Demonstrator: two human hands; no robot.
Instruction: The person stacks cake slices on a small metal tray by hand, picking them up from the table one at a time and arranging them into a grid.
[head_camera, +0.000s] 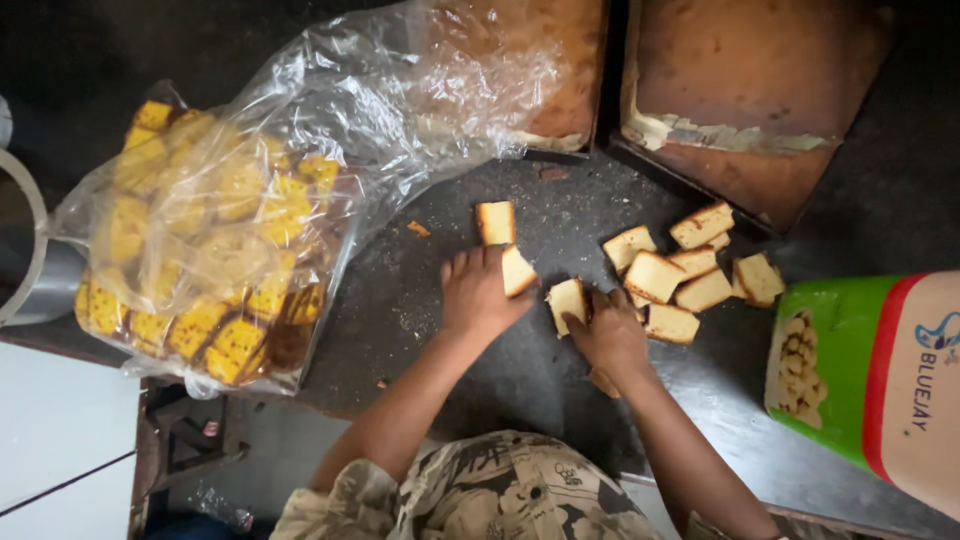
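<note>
On the dark surface (480, 350), the left hand (478, 292) closes its fingers on one cake slice (516, 270) and the right hand (608, 330) pinches another slice (566, 300), drawn from the loose pile (690, 270) toward the surface's right edge, near the open bag of slices (215, 270).

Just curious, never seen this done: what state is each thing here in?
Left hand: closed on a cake slice.
Right hand: gripping another slice.
Loose slices: piled on the counter.
Plastic bag: open, full of slices.
Left tray: holds uncut cake.
Right tray: nearly empty.
</note>
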